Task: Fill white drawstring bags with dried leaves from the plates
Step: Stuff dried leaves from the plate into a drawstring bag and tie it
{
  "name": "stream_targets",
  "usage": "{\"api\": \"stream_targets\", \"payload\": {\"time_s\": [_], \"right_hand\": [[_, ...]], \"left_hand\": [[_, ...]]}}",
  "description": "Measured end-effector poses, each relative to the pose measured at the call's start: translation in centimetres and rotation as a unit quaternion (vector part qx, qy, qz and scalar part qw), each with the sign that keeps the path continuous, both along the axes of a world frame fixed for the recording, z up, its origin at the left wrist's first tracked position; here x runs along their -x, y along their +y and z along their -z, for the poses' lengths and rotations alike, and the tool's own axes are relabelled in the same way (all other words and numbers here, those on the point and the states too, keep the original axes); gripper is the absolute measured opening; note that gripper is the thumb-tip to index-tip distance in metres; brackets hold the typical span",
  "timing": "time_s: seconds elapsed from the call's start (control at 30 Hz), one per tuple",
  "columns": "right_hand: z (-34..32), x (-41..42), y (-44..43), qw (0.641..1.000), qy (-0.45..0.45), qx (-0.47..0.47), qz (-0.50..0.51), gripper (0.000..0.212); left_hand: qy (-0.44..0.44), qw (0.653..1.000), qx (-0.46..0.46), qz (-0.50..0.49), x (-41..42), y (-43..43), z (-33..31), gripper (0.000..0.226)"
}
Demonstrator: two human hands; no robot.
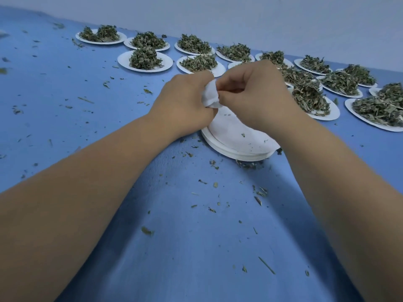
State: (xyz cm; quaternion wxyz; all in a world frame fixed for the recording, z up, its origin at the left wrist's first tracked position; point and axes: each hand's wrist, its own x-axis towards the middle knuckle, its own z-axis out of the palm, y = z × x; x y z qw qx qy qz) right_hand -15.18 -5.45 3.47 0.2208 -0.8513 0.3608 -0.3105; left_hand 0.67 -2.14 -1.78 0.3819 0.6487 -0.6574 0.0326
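Forearms (76, 203) over blue table (196, 247) (leaves (147, 231) scattered), pale wall (261, 18).

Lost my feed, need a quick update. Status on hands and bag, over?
Left hand and right hand both pinching white bag. Bag over stack of white plates. Heaped leaf plates behind hands; nothing blocking.

One wide-angle view, worn on the person's head, looks forward and down along both bare forearms. The left hand (183, 101) and right hand (257, 97), gripping a small white cloth bag (211, 95), sit close, near the frame's centre. The blue table (196, 236) fills most of the tilted picture; white paper plates of dried green leaves (123, 59) line its far edge beneath a pale wall (261, 18).
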Motion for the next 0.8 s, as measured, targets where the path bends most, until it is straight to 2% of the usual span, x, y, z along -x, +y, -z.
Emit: {"api": "stream_targets", "payload": {"time_s": [0.17,0.27,0.4,0.47,0.57,0.67,0.73,0.8], "right_hand": [[0.0,-1.2,-0.9,0.998,-0.053,0.02,0.004,0.016],[-0.2,-1.4,-0.7,0.998,-0.027,0.05,-0.022,0.016],[-0.4,-1.1,0.3,0.997,-0.031,0.015,-0.071,0.03],[-0.4,-0.7,0.9,0.995,-0.048,-0.003,-0.086,0.033],[0.0,-0.3,1.3,0.993,-0.072,0.06,-0.071,0.026],[0.3,-0.7,1.1,0.99,-0.007,0.112,-0.083,0.027],[0.8,-0.6,0.8,0.99,0.015,0.114,-0.086,0.029],[1.0,-0.4,0.6,0.992,-0.072,0.081,-0.065,0.027]], "left_hand": [[-0.009,1.0,0.011,-0.008,-0.3,-0.2,0.1,0.011],[0.015,1.0,0.026,0.002,-0.2,0.1,0.0,0.008],[0.049,0.998,0.03,0.006,-0.4,0.0,-0.1,0.003],[0.052,0.998,0.038,0.003,-0.4,0.2,-0.4,0.013],[0.07,0.997,0.041,0.013,-0.2,0.3,-0.5,0.015],[0.068,0.997,0.031,0.019,0.0,0.4,-0.8,0.007],[0.072,0.997,0.03,0.019,0.1,0.5,-0.9,0.006],[0.077,0.996,0.053,0.011,0.0,0.4,-0.8,0.003]]}}
